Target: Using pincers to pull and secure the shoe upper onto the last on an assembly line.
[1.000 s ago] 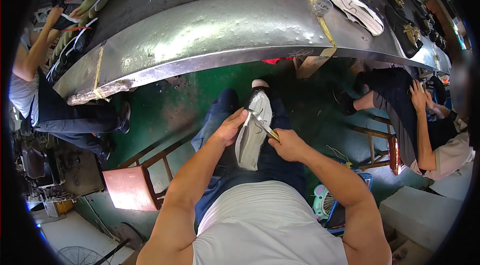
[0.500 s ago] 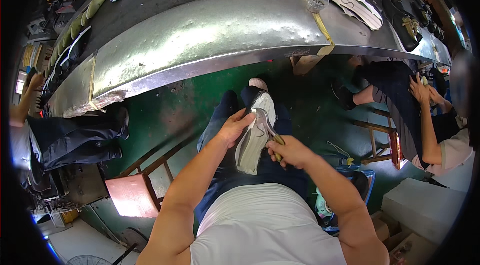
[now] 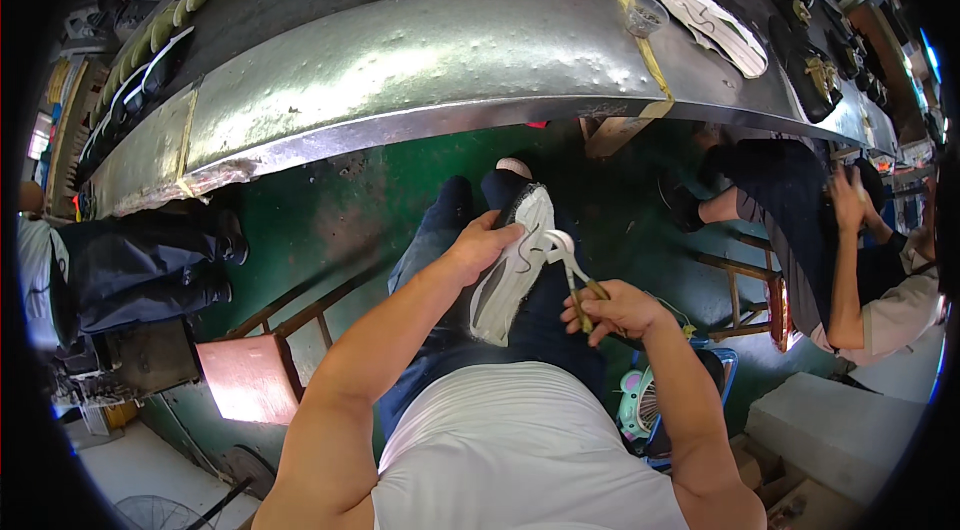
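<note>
- Left hand (image 3: pixel 487 245): grip was clamped on 1 shoe (image 3: pixel 510 280), which lay pale face up over the lap (image 3: pixel 548 322).
- Right hand (image 3: pixel 615 312): grip was closed around the pincers (image 3: pixel 570 260); their head sat beside the shoe's right edge, contact undetermined.
- Judgement: a steady shoe and square pincers, clear of the left thumb, appeared advisable.
- Markings: no brand or label was legible on either item.

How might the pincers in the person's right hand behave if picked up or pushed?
The pincers look metallic, so probably stiff and fairly heavy for their size. Their two handles spread apart, so they may swing open or shut if pushed. That splayed shape should limit rolling.
</note>
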### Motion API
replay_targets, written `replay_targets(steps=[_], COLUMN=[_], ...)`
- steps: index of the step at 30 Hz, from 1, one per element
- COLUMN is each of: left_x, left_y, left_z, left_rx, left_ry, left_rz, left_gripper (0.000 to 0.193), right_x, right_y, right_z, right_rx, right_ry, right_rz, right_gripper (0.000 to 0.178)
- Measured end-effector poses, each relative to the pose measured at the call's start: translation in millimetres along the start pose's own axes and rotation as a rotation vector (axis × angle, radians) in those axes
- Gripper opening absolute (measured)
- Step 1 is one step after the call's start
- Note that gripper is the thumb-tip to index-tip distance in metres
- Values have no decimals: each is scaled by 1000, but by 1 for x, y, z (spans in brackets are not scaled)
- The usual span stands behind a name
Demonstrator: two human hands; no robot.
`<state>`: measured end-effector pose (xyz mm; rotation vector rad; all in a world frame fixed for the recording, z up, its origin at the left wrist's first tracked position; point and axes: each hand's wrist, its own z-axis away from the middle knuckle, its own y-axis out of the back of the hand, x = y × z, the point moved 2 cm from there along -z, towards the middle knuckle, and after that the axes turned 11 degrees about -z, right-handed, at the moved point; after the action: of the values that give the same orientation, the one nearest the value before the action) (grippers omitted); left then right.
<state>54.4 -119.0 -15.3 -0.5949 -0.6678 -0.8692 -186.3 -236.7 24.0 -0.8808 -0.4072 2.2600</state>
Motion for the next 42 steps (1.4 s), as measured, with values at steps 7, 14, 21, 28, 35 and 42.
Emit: replay_targets(steps=[7, 14, 21, 28, 35, 42], left_x=[-1, 1, 10, 25, 20, -19], left_y=[-9, 13, -1, -17, -3, 28], left_z=[-4, -17, -20, 0, 24, 19], left_rx=[18, -60, -53, 26, 119, -326], left_ry=[-18, 106, 100, 102, 66, -126], left_rz=[-366, -378, -630, -909, -861, 82], left_gripper=[70, 60, 72, 85, 81, 95], right_x=[-58, -41, -24, -84, -76, -33], right_y=[-38, -25, -50, -118, -108, -17], right_z=[-30, 7, 18, 0, -17, -63], right_rx=[270, 242, 43, -44, -85, -41], right_ry=[292, 250, 419, -340, 44, 756], right_rz=[853, 728, 1256, 1658, 1895, 1663], right_gripper=[39, 22, 44, 40, 22, 25])
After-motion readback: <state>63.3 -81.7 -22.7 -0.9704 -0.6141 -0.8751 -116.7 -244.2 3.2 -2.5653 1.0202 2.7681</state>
